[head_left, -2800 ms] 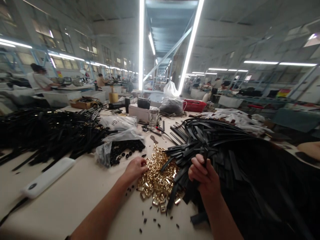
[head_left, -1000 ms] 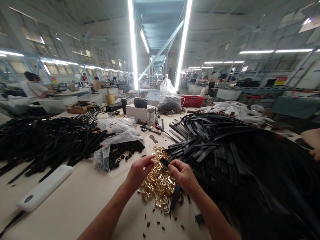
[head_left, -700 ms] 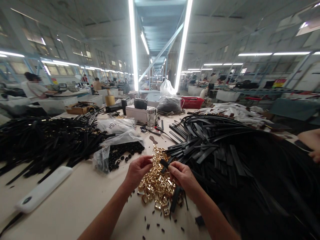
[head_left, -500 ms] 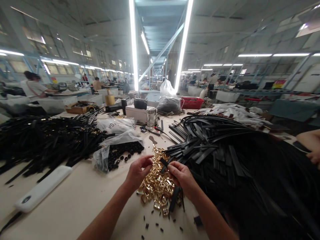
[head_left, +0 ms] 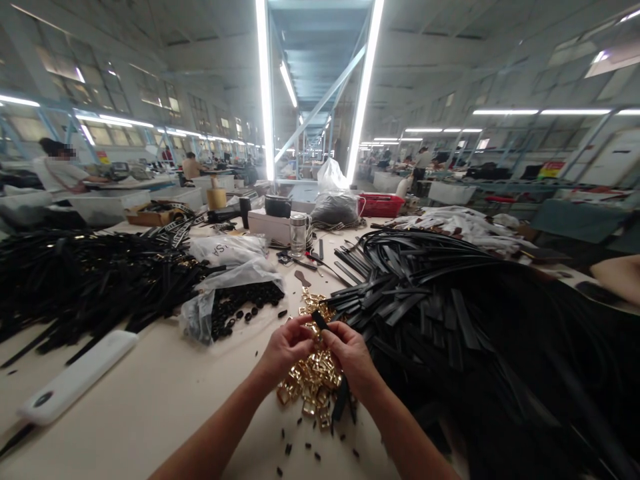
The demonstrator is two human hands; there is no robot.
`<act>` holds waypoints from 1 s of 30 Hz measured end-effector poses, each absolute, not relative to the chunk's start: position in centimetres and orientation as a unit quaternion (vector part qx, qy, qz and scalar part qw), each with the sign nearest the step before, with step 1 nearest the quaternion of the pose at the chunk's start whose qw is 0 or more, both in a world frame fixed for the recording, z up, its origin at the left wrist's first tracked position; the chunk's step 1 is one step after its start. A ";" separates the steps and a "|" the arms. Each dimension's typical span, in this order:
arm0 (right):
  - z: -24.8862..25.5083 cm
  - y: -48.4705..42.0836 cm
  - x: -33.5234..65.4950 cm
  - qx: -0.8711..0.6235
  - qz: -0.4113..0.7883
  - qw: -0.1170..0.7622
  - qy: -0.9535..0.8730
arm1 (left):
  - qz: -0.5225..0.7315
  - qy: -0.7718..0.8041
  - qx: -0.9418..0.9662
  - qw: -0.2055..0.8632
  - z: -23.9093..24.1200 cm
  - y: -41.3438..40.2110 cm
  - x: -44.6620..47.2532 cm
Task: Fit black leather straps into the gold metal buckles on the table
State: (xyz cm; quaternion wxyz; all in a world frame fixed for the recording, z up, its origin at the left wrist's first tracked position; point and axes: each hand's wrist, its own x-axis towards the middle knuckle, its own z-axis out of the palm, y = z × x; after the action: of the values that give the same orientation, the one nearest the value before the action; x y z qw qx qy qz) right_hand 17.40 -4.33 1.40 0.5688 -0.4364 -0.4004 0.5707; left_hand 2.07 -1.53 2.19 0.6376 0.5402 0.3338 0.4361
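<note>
My left hand (head_left: 286, 349) and my right hand (head_left: 349, 355) meet above a heap of gold metal buckles (head_left: 313, 383) on the table. The right hand pinches the end of a black strap (head_left: 342, 399) that hangs down past the heap. The left hand's fingers are pinched at the strap's tip (head_left: 319, 321), apparently on a gold buckle. Small black pieces (head_left: 303, 452) lie scattered on the table below the heap.
A large pile of black straps (head_left: 450, 313) fills the right side, another (head_left: 85, 273) the left. A plastic bag of black buttons (head_left: 235, 300), a white flat device (head_left: 75, 377), a glass jar (head_left: 299, 235) and a red basket (head_left: 381, 205) stand around. Another person's arm (head_left: 617, 277) shows far right.
My right hand pulled a strap out of the right pile and brought its end to the middle. My left hand rose from the buckle heap and closed in on the strap's tip.
</note>
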 end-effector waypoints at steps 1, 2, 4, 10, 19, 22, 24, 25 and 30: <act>1.4 -4.3 17.4 -0.436 0.572 0.568 -0.400 | 0.433 0.333 0.527 0.651 2.2 -1.6 2.1; 1.4 -4.3 17.5 -0.437 0.571 0.569 -0.399 | 0.434 0.333 0.516 0.659 2.3 -1.6 2.1; 1.4 -4.2 17.7 -0.439 0.564 0.577 -0.395 | 0.445 0.328 0.496 0.669 2.4 -1.6 2.1; 1.3 -3.9 18.2 -0.425 0.560 0.598 -0.385 | 0.469 0.324 0.470 0.674 1.9 -1.0 1.9; 1.5 -4.1 18.3 -0.424 0.569 0.586 -0.391 | 0.497 0.346 0.514 0.608 1.2 -0.5 1.7; 1.7 -4.4 18.0 -0.408 0.629 0.529 -0.397 | 0.507 0.361 0.514 0.590 1.7 -0.5 1.6; 1.8 -4.7 17.8 -0.389 0.678 0.485 -0.392 | 0.520 0.364 0.502 0.588 2.1 -0.6 1.5; 1.9 -4.8 17.6 -0.379 0.699 0.470 -0.383 | 0.525 0.363 0.495 0.589 2.2 -0.6 1.5; 1.8 -4.8 17.5 -0.335 0.760 0.444 -0.334 | 0.534 0.338 0.493 0.598 2.4 -0.9 1.6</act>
State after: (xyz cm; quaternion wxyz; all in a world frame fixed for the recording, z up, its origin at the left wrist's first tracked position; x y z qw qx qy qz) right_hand 17.45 -4.77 1.76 0.4445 -0.3352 -0.3342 0.7605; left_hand 1.59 -0.87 2.43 0.5976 0.4933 0.3379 0.5342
